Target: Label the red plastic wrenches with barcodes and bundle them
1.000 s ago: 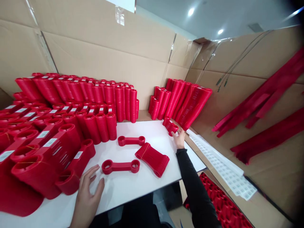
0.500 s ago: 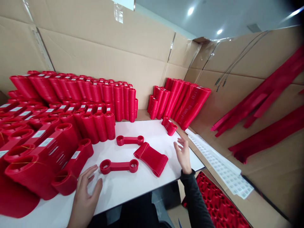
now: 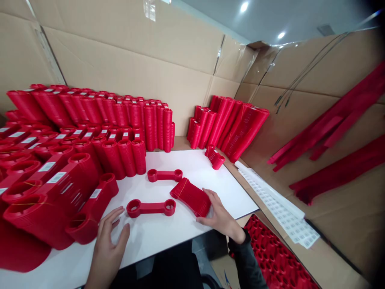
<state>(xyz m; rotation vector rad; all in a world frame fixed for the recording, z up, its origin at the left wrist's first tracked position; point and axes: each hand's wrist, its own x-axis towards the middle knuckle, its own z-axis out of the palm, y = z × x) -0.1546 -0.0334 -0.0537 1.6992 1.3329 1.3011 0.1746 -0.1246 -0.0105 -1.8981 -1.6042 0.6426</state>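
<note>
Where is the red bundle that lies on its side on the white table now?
In the head view, the red bundle is just below centre, with the right hand at its right end and the nearer dumbbell-shaped red piece to its left.

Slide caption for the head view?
Right hand at one end of a red stack on a white tabletop; left hand open near a red dumbbell-shaped part.

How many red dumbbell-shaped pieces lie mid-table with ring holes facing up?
2: the near piece beside the left hand, and the far piece behind it. More could hide beneath either.
</note>
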